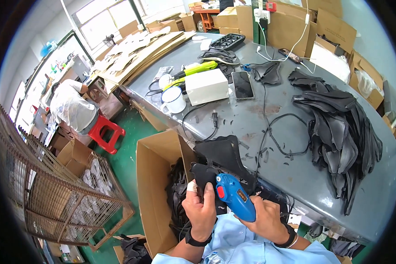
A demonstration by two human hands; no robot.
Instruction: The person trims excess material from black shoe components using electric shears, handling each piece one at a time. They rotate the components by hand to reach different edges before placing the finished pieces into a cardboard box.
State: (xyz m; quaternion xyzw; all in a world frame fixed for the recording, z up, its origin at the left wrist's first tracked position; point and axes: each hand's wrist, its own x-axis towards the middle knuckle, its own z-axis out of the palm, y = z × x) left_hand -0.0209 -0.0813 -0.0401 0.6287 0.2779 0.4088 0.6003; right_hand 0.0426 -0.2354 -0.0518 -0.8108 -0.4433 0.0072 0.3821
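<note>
My right hand (265, 221) is wrapped round the grip of a blue hand-held power tool (237, 196) with a red button. Its working end points away to the left, against a piece of black sheet material (203, 175). Between thumb and fingers, my left hand (199, 210) pinches that black piece; one fingertip has a pale wrapping. The contact between tool and material is hidden. Just beyond, a larger black piece (226, 154) lies over the table's near edge. Left of my left hand, an open cardboard box (156, 193) holds more black pieces (177, 187).
A pile of black pieces (339, 127) covers the right of the grey table (251, 119). A black cable (290, 115) loops across it. Farther back are a white box (207, 86), an enamel mug (174, 100) and a phone (243, 85). A person (72, 105) sits on a red stool (106, 134).
</note>
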